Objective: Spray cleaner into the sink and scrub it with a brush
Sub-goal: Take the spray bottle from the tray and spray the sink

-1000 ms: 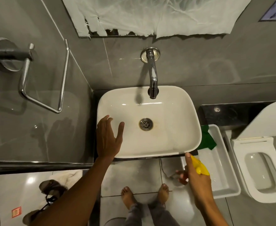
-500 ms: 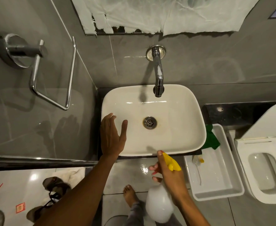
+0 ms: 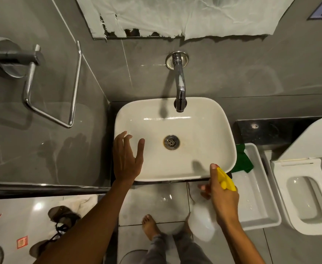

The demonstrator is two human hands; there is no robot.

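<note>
The right hand (image 3: 223, 195) is closed around the neck of a spray bottle (image 3: 204, 223), just outside the front right corner of the sink (image 3: 204, 130). The yellow spray head (image 3: 225, 179) points toward the basin, the thumb lies along the top of it, and the fingers appear to be at the trigger. The bottle body is white, semi-clear plastic and hangs below the hand. It will probably feel light and a little soft if squeezed, so the neck under the head is the best place to hold it, where one finger can pull the trigger.

The left hand (image 3: 126, 159) is open and holds nothing, with spread fingers over the front left edge of the sink. The sink is smooth, glazed and hard, and it looks slippery when wet. There is a brownish stain around the drain (image 3: 171, 142). The brush cannot be seen clearly.
</note>
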